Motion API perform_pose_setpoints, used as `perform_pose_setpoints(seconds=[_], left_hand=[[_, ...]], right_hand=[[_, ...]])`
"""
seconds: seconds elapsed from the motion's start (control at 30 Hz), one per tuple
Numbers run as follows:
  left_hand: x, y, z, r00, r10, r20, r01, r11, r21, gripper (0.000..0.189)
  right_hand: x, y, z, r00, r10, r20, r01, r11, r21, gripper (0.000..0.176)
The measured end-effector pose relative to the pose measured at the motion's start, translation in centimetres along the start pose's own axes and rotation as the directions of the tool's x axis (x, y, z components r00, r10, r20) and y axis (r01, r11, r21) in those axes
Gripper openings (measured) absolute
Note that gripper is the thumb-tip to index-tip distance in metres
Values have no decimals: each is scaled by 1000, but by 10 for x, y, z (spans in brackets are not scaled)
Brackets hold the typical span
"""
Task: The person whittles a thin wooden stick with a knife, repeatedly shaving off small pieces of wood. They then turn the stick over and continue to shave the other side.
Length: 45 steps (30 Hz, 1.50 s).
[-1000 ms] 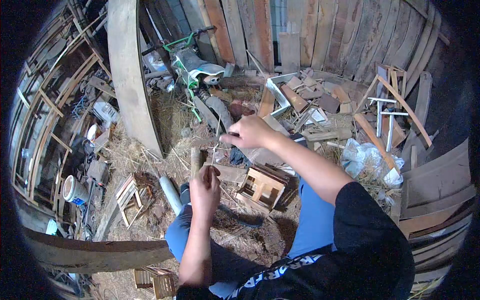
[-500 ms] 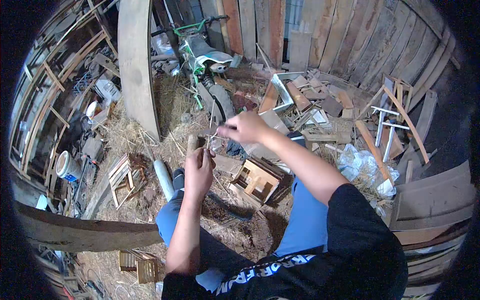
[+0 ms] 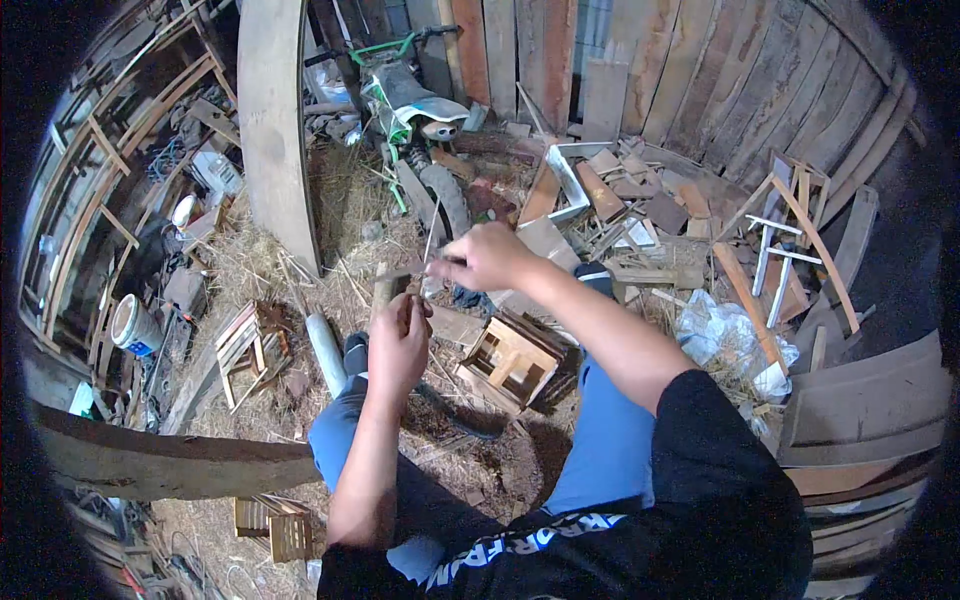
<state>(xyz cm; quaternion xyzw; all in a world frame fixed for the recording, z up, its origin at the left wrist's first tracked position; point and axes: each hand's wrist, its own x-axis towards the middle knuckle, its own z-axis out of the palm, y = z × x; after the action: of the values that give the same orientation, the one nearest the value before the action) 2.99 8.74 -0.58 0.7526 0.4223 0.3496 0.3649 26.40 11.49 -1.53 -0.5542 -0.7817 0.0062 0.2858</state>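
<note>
My left hand [image 3: 398,335] is closed around a short, thick wooden piece [image 3: 387,288], whose upper end sticks out above the fingers. My right hand [image 3: 482,257] is just to the right and higher, fingers wrapped around a knife [image 3: 411,271]; its handle is hidden in the grip. The thin dark blade points left toward the top of the wood; whether it touches cannot be made out. Between my legs, below the hands, sits a small slatted wooden box [image 3: 511,362].
A green and white motorbike [image 3: 415,115] leans near the plank wall [image 3: 690,75]. Scrap wood [image 3: 640,195] and a plastic bag [image 3: 715,330] lie right. A tall board [image 3: 275,130], a white bucket [image 3: 135,325] and small slatted crates [image 3: 290,538] are left. A curved beam [image 3: 180,465] crosses lower left.
My right hand has shifted slightly left with the knife, and the blade has dropped and shows less. My left hand stays nearly in place around the wood.
</note>
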Motion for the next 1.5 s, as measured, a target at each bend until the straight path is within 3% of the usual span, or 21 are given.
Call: perform_pose_setpoints(seconds=[0.07, 0.1, 0.13, 0.2, 0.23, 0.27, 0.33, 0.37, 0.4, 0.47, 0.53, 0.57, 0.63, 0.67, 0.77, 0.83, 0.9, 0.97, 1.07, 1.2, 1.5], left_hand=[[0, -4, -3, 998, -68, -15, 68, 997, -31, 28], [3, -6, -4, 995, -93, -27, 92, 994, -55, 28], [5, -11, -5, 992, -125, -10, 124, 989, -86, 28], [1, -13, 0, 996, -58, -70, 52, 994, -96, 26], [2, -7, -1, 997, -30, -70, 26, 999, -45, 25], [-1, 0, -3, 998, -6, -68, 7, 1000, 7, 25], [-5, 0, -5, 999, -35, -39, 36, 999, 30, 23], [-4, -5, -3, 997, -77, -20, 76, 997, -4, 22], [-1, -6, -2, 994, -112, -4, 111, 993, -42, 21], [1, -5, -1, 998, -65, -4, 65, 997, -47, 21], [0, -5, -2, 1000, -12, -6, 12, 1000, 1, 21], [0, -12, -1, 999, 41, -20, -40, 998, 44, 23], [-6, -5, -2, 998, -49, 44, 50, 998, -33, 25], [-5, -1, -1, 994, -82, 71, 87, 993, -75, 26], [5, -6, 2, 980, -173, 99, 192, 952, -237, 28], [7, -10, 0, 971, -194, 142, 233, 905, -356, 26], [3, -6, 2, 969, -204, 139, 246, 849, -467, 23], [-2, 18, -2, 959, -219, 182, 283, 802, -526, 19], [-8, 24, 4, 959, -187, 212, 279, 754, -595, 19], [-11, 43, 5, 945, -175, 276, 313, 727, -611, 17], [-11, 66, 3, 959, -102, 264, 244, 769, -590, 10]], right_hand=[[5, 13, 5, 999, 28, -27, -29, 999, -21, 63], [11, 18, 0, 979, 200, 32, -201, 979, 19, 58], [11, 19, -2, 979, 199, 50, -199, 980, 1, 61], [7, 15, -3, 978, 193, 84, -191, 981, -30, 67], [2, 0, -3, 998, 56, 2, -56, 998, -15, 69], [0, -10, -7, 1000, -4, 19, 4, 1000, -12, 70], [11, 8, 5, 990, 142, -15, -142, 990, -20, 69], [17, 25, -3, 951, 297, 83, -296, 955, -26, 70], [15, 29, -7, 963, 269, 24, -266, 960, -83, 70], [4, 23, -2, 951, 296, 96, -299, 954, 26, 69], [-3, 0, -10, 986, 92, 140, -86, 995, -51, 72], [3, 7, -7, 967, 220, 128, -213, 975, -66, 73], [13, 40, -13, 848, 499, 181, -497, 866, -58, 77], [7, 75, -4, 855, 508, 102, -486, 854, -185, 78], [-14, 94, -3, 808, 582, 92, -589, 801, 108, 78], [-13, 84, 1, 813, 582, 30, -556, 760, 336, 73], [-5, 63, -2, 807, 580, 117, -473, 514, 716, 61], [-3, 15, -24, 768, 590, 250, -433, 190, 881, 42], [0, -9, -22, 812, 531, 244, -301, 22, 953, 39], [5, -15, -32, 867, 456, 201, -164, -120, 979, 22], [-2, -34, -63, 912, 411, 11, 89, -222, 971, 16]])
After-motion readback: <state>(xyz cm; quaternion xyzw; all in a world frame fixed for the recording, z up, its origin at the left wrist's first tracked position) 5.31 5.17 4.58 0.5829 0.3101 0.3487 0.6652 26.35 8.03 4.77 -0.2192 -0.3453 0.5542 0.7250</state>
